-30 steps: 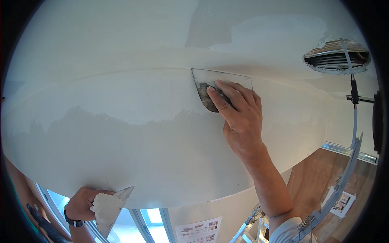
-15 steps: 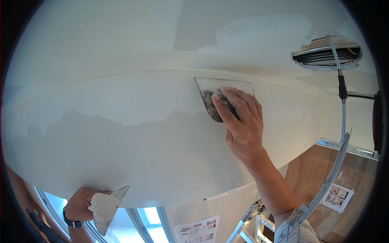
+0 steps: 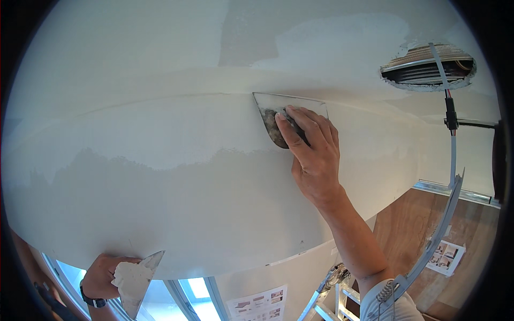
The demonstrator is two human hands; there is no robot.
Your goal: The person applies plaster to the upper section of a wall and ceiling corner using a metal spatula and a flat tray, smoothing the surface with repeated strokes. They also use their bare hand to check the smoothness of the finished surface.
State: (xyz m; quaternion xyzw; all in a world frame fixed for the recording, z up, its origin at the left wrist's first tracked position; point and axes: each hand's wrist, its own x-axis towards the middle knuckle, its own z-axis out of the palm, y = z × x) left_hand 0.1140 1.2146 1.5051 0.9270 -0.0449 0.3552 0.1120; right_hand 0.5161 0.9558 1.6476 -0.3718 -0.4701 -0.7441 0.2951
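My right hand (image 3: 317, 166) is closed round a wide putty knife (image 3: 274, 125) with a dark, smeared grip. Its thin, straight edge lies along the crease between the pale surface (image 3: 187, 208) and the one above it. The fingers press the blade from above, and its right part is hidden behind them. Low on the left, my left hand (image 3: 100, 276) holds a second putty knife (image 3: 153, 261), bearing a thick lump of white filler (image 3: 132, 277). Most of the left fingers are out of sight behind that blade and filler.
At the upper right, a rough-edged hole (image 3: 428, 67) shows dark ribbed material and wires. A pale cable (image 3: 453, 155) hangs past it beside a curved strip (image 3: 436, 238). Below are a stepladder (image 3: 324, 297), printed sheets (image 3: 259, 305), windows (image 3: 195, 289) and a wooden panel (image 3: 401, 224).
My right hand has slid the putty knife slightly up, bringing its edge to the crease. My left hand and its filler sit slightly lower and further left in view, which has shifted a little.
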